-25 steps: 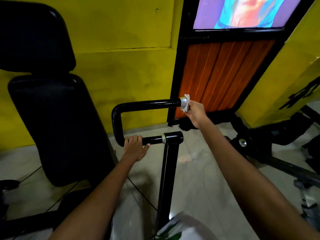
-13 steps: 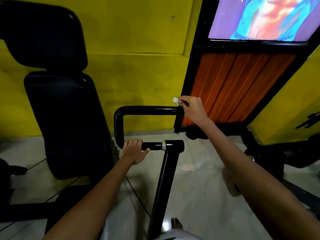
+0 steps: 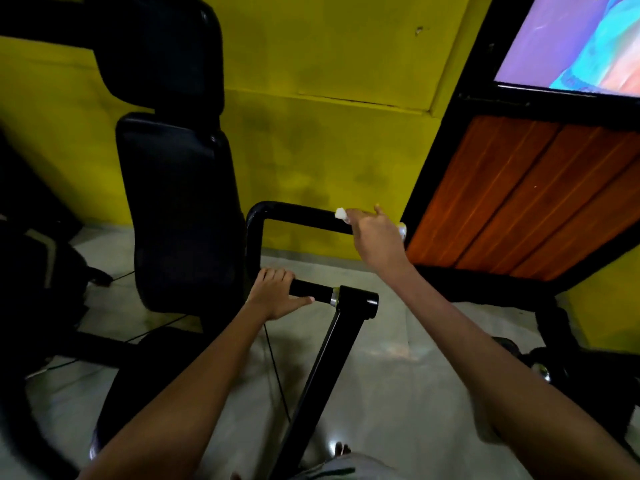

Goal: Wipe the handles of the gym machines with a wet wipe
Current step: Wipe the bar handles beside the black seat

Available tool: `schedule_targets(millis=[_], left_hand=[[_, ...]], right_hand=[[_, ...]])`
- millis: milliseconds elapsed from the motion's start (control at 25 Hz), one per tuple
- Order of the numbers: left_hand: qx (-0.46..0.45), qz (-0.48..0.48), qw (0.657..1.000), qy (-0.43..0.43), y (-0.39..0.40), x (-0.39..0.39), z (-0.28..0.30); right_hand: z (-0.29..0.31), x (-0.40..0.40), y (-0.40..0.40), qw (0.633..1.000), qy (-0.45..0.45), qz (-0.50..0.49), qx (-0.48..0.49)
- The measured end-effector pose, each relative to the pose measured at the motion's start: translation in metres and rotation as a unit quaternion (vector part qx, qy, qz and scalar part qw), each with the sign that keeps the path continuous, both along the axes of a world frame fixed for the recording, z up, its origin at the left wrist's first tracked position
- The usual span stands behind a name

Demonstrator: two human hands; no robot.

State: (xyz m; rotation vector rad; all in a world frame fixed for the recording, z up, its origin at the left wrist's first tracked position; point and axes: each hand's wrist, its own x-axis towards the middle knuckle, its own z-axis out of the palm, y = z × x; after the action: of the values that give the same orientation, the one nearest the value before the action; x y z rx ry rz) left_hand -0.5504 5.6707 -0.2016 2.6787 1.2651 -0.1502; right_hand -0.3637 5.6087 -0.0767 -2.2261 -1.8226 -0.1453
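Note:
A black U-shaped machine handle [image 3: 298, 213] stands in the middle of the view on a slanted black post [image 3: 322, 368]. My left hand [image 3: 275, 294] grips its lower bar beside the silver ring. My right hand [image 3: 375, 237] is over the upper bar near its right end and pinches a small white wet wipe [image 3: 341, 213], which pokes out to the left of the fingers and lies against the bar. The silver end cap of the upper bar is mostly hidden behind my right hand.
A black padded seat back [image 3: 180, 209] and headrest [image 3: 162, 46] stand left of the handle. A yellow wall [image 3: 329, 133] lies behind. An orange slatted panel [image 3: 519, 199] under a screen [image 3: 581, 43] fills the right. Black machine parts [image 3: 554, 358] sit on the grey floor at right.
My right hand with the wipe has slid leftward from the silver end cap onto the black upper bar. My left hand keeps its grip on the lower bar. The camera has tilted.

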Motion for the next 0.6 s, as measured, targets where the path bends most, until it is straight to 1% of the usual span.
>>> schedule_targets(millis=[80, 160, 320, 440, 520, 600], left_hand=[[-0.032, 0.022, 0.999, -0.008, -0.002, 0.004, 0.003], [-0.043, 0.034, 0.998, -0.02, -0.004, 0.004, 0.006], [-0.044, 0.06, 0.997, -0.028, -0.006, 0.008, 0.005], [-0.054, 0.094, 0.994, -0.029, -0.011, 0.014, 0.007], [-0.056, 0.112, 0.992, -0.027, -0.013, 0.016, 0.011], [-0.055, 0.125, 0.99, -0.027, -0.016, 0.02, 0.013]], right_hand=[[-0.001, 0.03, -0.013, 0.998, 0.044, 0.043, -0.002], [0.0, 0.043, -0.024, 0.994, 0.066, 0.083, -0.002], [-0.005, 0.013, 0.001, 0.995, 0.063, 0.076, 0.029], [0.004, -0.009, 0.031, 0.993, 0.038, 0.107, -0.02], [0.018, -0.001, 0.035, 0.987, 0.08, 0.127, -0.049], [0.022, 0.025, 0.029, 0.984, 0.117, 0.124, -0.056]])
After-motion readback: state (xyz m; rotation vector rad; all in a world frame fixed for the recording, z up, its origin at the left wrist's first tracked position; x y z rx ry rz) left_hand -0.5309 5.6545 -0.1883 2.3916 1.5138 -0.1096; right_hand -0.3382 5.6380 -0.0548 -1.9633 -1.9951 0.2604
